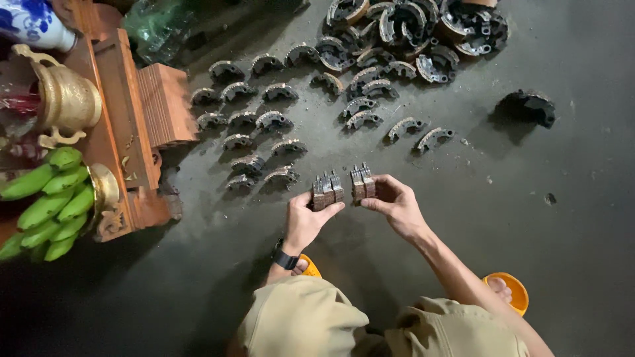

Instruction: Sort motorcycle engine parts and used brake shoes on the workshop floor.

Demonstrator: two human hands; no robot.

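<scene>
- Left hand (303, 221): clenched around a small stack of brake shoes (327, 190), held on edge above the dark floor (562, 218); about three pieces, exact number hard to tell.
- Right hand (395, 205): grasping a second stack (362, 182) of like size, just beside the first, not touching it.
- Handling, by judgement: curved metal with friction lining, stiff, heavy for size, rough and probably greasy; unlikely to break, but loose pieces in a stack liable to slide apart. Best gripped across the flat sides, thumb against fingers, as at present.
- Single shoes laid out in rows (254, 129) on the floor ahead: roughly twenty-five to thirty, well apart from the hands.
- Heap of shoes (410, 30) at far top: too tangled to count.
- One dark broken lump (529, 106) to the right, alone.
- Carved wooden stand (132, 119) at left: one brass urn (66, 99), one bunch of green bananas (46, 205), one blue-and-white vase (30, 20).
- Two orange sandals (509, 291), one black wristwatch (285, 258).
</scene>
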